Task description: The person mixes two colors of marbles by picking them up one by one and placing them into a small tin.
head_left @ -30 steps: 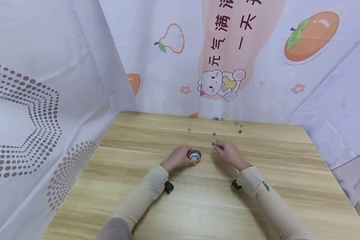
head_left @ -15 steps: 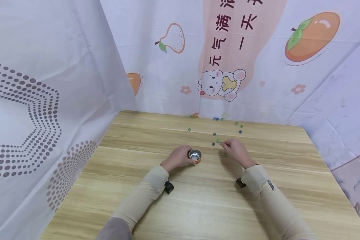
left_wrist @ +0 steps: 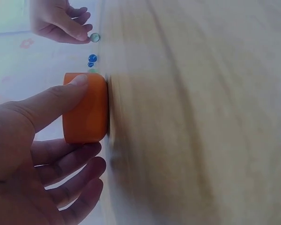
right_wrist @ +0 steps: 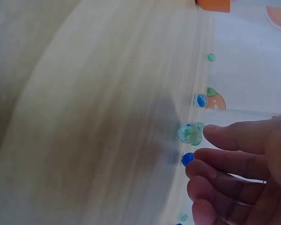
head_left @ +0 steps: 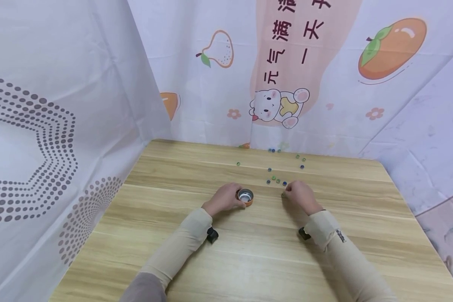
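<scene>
Gripped between thumb and fingers of the left hand [head_left: 223, 197] is a small orange cup [left_wrist: 86, 110]; the right hand [head_left: 301, 196] has a pale green marble [left_wrist: 94, 37] at its fingertips, though I cannot tell whether it is pinched or merely touched. Behind everything hangs a printed cloth [head_left: 207, 109], its dark Chinese characters [head_left: 276, 54] turned sideways: 元气满 reads clearly in one column, 一天 in the other, both running on past the top edge. Across the wooden table [head_left: 256, 264], the right sleeve [head_left: 346, 256] bears a dark mark [head_left: 341, 235] too small to read. Upright, mouth upward, the cup shows no label on its visible outside; a light, steady hold seems enough, since it looks easy to tip. As for the marble, to the right of the cup, smooth glass will probably roll if squeezed off-centre, so thumb and forefinger should meet across its widest part, low over the wood. A blue marble [head_left: 285, 183] and a green one [head_left: 277, 181] lie close beyond the fingers, so the curled spare fingers are best held clear of them.
</scene>
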{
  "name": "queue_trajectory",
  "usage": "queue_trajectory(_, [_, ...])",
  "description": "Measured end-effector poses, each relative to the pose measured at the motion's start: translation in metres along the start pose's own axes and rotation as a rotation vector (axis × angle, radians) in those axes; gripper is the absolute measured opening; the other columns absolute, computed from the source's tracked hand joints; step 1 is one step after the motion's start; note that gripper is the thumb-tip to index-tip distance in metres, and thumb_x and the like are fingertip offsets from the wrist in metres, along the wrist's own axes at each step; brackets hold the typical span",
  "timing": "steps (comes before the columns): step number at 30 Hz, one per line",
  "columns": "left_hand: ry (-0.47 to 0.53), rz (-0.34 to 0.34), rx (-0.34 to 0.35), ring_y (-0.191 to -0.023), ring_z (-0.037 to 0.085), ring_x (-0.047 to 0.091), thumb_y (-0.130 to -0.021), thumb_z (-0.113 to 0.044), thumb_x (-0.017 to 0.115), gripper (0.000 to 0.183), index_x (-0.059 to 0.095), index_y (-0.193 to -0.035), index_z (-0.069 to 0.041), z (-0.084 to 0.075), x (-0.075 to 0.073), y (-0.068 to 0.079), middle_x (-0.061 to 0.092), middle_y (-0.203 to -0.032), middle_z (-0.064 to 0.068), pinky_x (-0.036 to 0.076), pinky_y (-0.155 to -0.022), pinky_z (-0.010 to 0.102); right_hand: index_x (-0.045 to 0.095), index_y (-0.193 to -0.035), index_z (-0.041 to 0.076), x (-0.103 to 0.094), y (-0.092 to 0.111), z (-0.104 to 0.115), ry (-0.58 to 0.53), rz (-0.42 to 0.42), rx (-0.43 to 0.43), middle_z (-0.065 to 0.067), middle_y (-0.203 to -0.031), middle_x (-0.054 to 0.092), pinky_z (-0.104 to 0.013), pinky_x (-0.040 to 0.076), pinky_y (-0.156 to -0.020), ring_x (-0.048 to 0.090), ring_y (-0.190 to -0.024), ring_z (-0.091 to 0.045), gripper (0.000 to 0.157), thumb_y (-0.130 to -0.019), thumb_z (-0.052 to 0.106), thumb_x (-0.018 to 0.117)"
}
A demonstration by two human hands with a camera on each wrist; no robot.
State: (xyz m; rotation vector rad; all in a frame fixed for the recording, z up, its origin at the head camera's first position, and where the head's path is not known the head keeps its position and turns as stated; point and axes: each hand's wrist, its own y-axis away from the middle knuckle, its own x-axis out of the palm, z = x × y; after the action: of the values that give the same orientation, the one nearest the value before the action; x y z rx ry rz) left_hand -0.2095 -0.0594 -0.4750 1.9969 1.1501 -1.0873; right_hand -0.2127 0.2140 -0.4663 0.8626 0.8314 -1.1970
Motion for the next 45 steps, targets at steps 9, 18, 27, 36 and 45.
queue_trajectory(9, [0.004, 0.002, -0.003, -0.107, 0.020, 0.062, -0.078, -0.032, 0.082, 0.052, 0.065, -0.120, -0.007, -0.001, -0.001, 0.001, 0.068, -0.115, 0.005, 0.049, -0.094, 0.035, 0.075, -0.081, 0.004, 0.004, 0.001, -0.001, 0.022, 0.004, -0.006, -0.003, -0.064, 0.062, -0.026, 0.040, -0.054, 0.050, -0.058, -0.015, 0.017, -0.089, 0.017, 0.067])
queue_trajectory(18, [0.013, 0.006, -0.010, -0.104, 0.019, 0.061, -0.078, -0.032, 0.082, 0.052, 0.065, -0.119, -0.006, 0.000, 0.000, 0.001, 0.067, -0.114, 0.005, 0.049, -0.092, 0.034, 0.076, -0.083, 0.004, 0.006, 0.001, -0.002, 0.069, -0.030, -0.044, -0.009, -0.080, 0.071, -0.031, 0.045, -0.061, 0.055, -0.065, -0.017, 0.015, -0.087, 0.016, 0.069])
queue_trajectory(27, [0.017, 0.007, -0.004, -0.106, 0.020, 0.062, -0.077, -0.031, 0.083, 0.052, 0.065, -0.120, -0.008, -0.001, -0.002, 0.001, 0.069, -0.115, 0.005, 0.048, -0.094, 0.034, 0.075, -0.083, 0.003, 0.006, 0.002, 0.000, 0.050, -0.012, -0.031, -0.006, -0.073, 0.069, -0.027, 0.044, -0.057, 0.054, -0.060, -0.015, 0.016, -0.087, 0.016, 0.068])
queue_trajectory(36, [0.014, 0.006, -0.003, -0.105, 0.019, 0.062, -0.077, -0.030, 0.083, 0.051, 0.066, -0.119, -0.006, 0.000, -0.001, -0.001, 0.069, -0.113, 0.005, 0.048, -0.093, 0.035, 0.076, -0.088, 0.003, 0.005, 0.001, 0.006, 0.024, -0.003, -0.017, -0.006, -0.075, 0.069, -0.027, 0.043, -0.056, 0.054, -0.061, -0.015, 0.018, -0.089, 0.019, 0.068])
queue_trajectory(45, [-0.009, 0.005, 0.007, -0.105, 0.020, 0.062, -0.078, -0.032, 0.082, 0.052, 0.065, -0.119, -0.006, -0.001, -0.001, 0.001, 0.068, -0.114, 0.006, 0.048, -0.093, 0.035, 0.075, -0.089, 0.004, 0.009, -0.003, 0.014, 0.019, -0.053, -0.067, -0.012, -0.090, 0.073, -0.036, 0.053, -0.069, 0.063, -0.073, -0.019, 0.018, -0.089, 0.019, 0.067])
